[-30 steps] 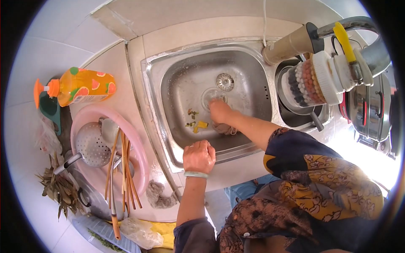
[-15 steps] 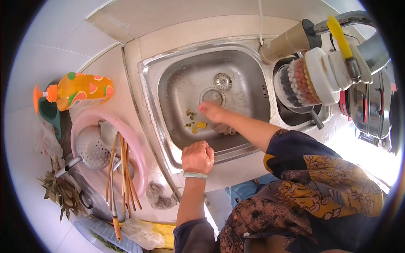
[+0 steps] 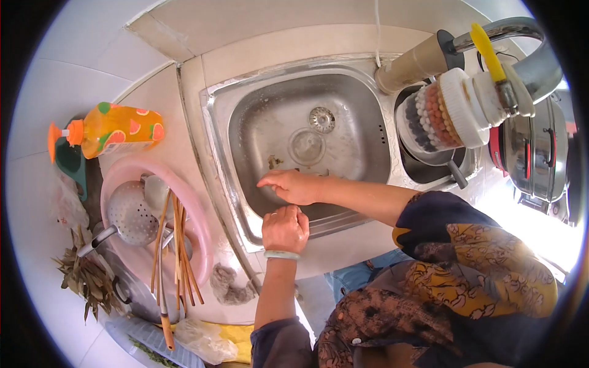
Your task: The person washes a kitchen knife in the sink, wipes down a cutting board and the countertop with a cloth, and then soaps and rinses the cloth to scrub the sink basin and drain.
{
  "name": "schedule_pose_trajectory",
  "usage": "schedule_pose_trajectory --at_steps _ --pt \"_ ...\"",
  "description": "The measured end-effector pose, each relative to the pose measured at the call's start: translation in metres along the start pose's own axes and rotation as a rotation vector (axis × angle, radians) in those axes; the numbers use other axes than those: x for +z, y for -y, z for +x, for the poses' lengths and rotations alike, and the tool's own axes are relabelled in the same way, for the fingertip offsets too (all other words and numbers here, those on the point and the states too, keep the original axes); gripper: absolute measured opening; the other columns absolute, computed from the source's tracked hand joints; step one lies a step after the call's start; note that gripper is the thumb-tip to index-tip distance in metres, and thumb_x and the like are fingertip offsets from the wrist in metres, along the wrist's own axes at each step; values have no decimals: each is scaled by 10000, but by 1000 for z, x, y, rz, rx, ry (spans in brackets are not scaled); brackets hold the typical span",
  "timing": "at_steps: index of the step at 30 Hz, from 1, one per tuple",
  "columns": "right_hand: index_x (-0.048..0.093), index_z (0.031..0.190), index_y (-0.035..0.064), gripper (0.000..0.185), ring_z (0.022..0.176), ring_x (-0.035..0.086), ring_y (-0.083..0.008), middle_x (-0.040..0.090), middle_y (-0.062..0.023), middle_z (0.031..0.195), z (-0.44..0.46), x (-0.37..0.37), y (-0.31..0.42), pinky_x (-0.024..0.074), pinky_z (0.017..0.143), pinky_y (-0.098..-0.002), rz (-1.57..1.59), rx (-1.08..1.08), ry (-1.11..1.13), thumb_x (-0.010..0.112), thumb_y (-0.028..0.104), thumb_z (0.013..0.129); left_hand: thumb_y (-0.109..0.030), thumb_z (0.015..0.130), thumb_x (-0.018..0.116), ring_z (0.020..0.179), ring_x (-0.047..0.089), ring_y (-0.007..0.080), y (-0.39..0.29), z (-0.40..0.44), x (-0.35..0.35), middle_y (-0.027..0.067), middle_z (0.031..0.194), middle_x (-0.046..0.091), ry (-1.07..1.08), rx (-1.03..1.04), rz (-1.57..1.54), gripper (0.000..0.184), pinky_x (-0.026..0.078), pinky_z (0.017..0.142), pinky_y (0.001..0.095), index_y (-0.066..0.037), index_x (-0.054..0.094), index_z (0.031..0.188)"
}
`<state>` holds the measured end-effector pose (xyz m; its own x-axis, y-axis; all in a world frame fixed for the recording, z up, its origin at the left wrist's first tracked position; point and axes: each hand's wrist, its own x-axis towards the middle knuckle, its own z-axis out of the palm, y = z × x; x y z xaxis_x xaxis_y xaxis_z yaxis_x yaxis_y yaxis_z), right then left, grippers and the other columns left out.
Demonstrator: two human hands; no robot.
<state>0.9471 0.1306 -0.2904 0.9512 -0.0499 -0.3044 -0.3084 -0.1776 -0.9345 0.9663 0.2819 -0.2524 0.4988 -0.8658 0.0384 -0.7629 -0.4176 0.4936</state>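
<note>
My right hand [image 3: 296, 186] is low inside the steel sink [image 3: 362, 147], near its front left side. Its fingers point left, at least one stretched out and others partly bent, with nothing visible in them. Small brown-green food scraps [image 3: 274, 162] lie on the basin floor just beyond it. A clear round dish or lid [image 3: 307, 147] rests near the drain strainer [image 3: 322, 120]. My left hand [image 3: 286, 230], wearing a pale bangle [image 3: 282, 254] at the wrist, is closed at the sink's front rim. Whatever its curled fingers may hold is hidden.
Left of the sink stands a pink basin [image 3: 205, 227] with a skimmer [image 3: 130, 214] and several chopsticks [image 3: 178, 257]. Behind it is an orange soap bottle [image 3: 123, 130]. A faucet filter with coloured beads [image 3: 435, 116] hangs over the right side. A scouring pad [image 3: 230, 286] lies on the counter.
My right hand has moved left and toward me inside the sink, now covering where the yellow scraps and brownish cloth showed. My left hand has barely moved.
</note>
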Motion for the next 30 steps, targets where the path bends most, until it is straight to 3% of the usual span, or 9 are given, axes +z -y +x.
schedule_pose_trajectory --at_steps 6,8,13,15,17,19,22,26,30 --pt "569 1183 84 354 1011 579 -348 553 -165 1145 -2 -16 -19 471 885 -444 -452 -18 -101 493 34 840 -111 776 586 611 588 259 1 4 -3 61 663 606 15 3 -6 79 440 620 384 -94 585 699" --pt "564 1162 91 322 1029 574 -342 540 -171 1156 -1 -52 -37 472 882 -440 -518 156 -377 528 66 843 -118 769 598 622 596 252 -1 3 -3 58 673 613 39 -6 -2 67 447 629 377 -97 594 706" --pt "593 1121 46 282 928 615 -382 597 -165 1063 -15 -128 -85 494 838 -447 -754 103 -1045 602 168 867 -128 753 621 643 612 237 0 2 -3 48 691 627 30 -5 16 45 460 640 364 -106 606 717" --pt "594 1111 25 283 899 621 -404 627 -161 998 -13 -124 -72 492 836 -449 -743 392 -994 609 192 882 -127 752 621 638 611 238 0 3 -1 47 686 626 15 -4 5 45 460 640 364 -106 606 716" --pt "584 1107 13 304 837 643 -356 640 -146 929 -14 -129 -129 516 765 -425 -743 340 -906 632 218 887 -125 752 621 635 611 239 1 3 -1 47 682 625 15 -6 2 44 463 642 364 -105 606 716" --pt "576 1075 -8 306 674 648 -207 649 -115 841 -7 -127 -117 533 581 -348 -48 573 -813 656 225 894 -123 751 621 633 611 241 1 2 -2 46 680 624 37 -14 1 42 466 647 366 -103 607 717" --pt "582 1029 -12 249 577 600 -126 634 -88 806 -2 -127 -102 499 483 -294 54 640 -651 650 191 902 -120 751 620 637 614 243 1 2 -3 48 685 629 21 -18 -17 36 471 656 370 -98 614 724" --pt "577 1029 -8 210 591 602 -127 632 -86 785 -6 -126 -89 501 503 -310 -18 608 -572 631 153 906 -119 752 622 646 619 245 2 1 -2 54 698 640 13 -23 -33 34 475 662 370 -92 624 732" --pt "571 980 8 163 679 648 -259 653 -146 818 -10 -127 -106 514 617 -395 -356 477 -636 627 119 873 -121 753 624 652 623 244 1 2 -3 55 705 644 20 -26 -33 36 476 663 368 -90 628 733"
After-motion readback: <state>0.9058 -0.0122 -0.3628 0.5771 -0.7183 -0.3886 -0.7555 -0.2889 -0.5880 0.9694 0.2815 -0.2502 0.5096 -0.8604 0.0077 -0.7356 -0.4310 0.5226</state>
